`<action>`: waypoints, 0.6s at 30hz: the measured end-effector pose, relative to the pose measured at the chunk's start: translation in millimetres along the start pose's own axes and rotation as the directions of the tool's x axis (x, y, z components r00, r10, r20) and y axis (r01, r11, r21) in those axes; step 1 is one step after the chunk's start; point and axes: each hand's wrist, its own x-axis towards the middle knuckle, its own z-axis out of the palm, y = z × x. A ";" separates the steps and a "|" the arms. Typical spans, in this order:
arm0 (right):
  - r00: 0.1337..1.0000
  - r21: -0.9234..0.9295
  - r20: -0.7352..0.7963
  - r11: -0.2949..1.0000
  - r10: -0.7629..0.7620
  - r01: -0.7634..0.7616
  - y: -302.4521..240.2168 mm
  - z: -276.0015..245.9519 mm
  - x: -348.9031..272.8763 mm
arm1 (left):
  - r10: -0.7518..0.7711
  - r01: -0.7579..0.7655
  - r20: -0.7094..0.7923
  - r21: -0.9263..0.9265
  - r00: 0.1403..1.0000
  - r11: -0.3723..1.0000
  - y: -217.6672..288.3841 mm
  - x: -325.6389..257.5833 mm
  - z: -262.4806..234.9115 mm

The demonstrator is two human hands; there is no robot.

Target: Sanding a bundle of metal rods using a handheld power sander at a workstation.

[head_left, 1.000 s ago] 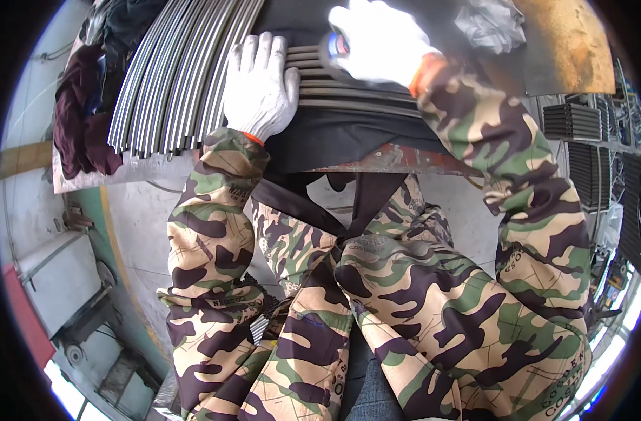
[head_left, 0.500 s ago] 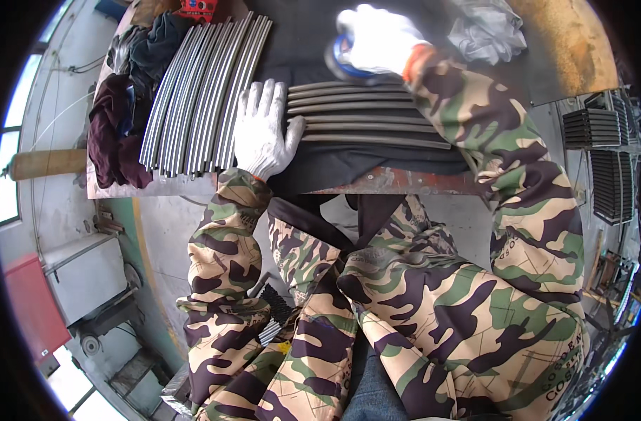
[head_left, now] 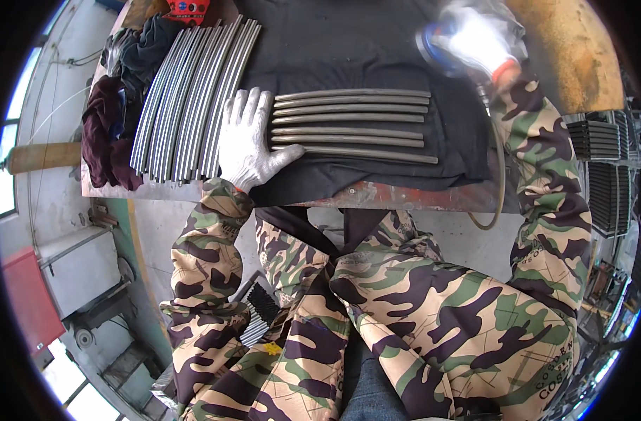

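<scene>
White-gloved, my left hand [head_left: 249,140] lies flat with fingers stretched, at the left ends of several dark metal rods [head_left: 355,119] lying crosswise. Its thumb reaches over the nearest rods. Beneath them is a dark cloth [head_left: 461,147] spread on the table. My right hand [head_left: 475,38], gloved and smeared by motion, grips a round hand-held sander [head_left: 433,49] with a blue rim at the far right. A thin hose [head_left: 501,168] runs down beside the right sleeve. Left of my left hand lies a row of shinier metal rods [head_left: 187,105], pointing away from me.
Crumpled clear plastic [head_left: 513,35] lies behind my right hand, by a brown stained board [head_left: 573,49]. Dark red and grey rags [head_left: 110,133] bunch at the table's left end. Racks of dark bars [head_left: 605,182] stand beyond the right side. The table's front edge [head_left: 377,196] is close to my body.
My right hand has moved right with the sander, off the far side of the crosswise rods, uncovering their right ends. My left hand remains flat at the rods' left ends.
</scene>
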 end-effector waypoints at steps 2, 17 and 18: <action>0.979 0.012 0.153 0.991 0.133 -0.137 -2.9 0.0 -4.8 | 0.011 -0.011 -0.004 0.006 1.000 1.000 0.0 1.0 -1.7; 0.950 0.000 -0.022 0.950 -0.311 0.311 -86.5 -5.7 -70.9 | -0.008 0.011 -0.035 0.075 0.999 0.997 -1.8 -4.9 -1.4; 0.946 -0.007 -0.001 0.946 -0.323 0.323 -92.9 -4.2 -72.8 | -0.012 0.015 -0.037 0.069 0.999 0.998 -2.9 -4.5 1.4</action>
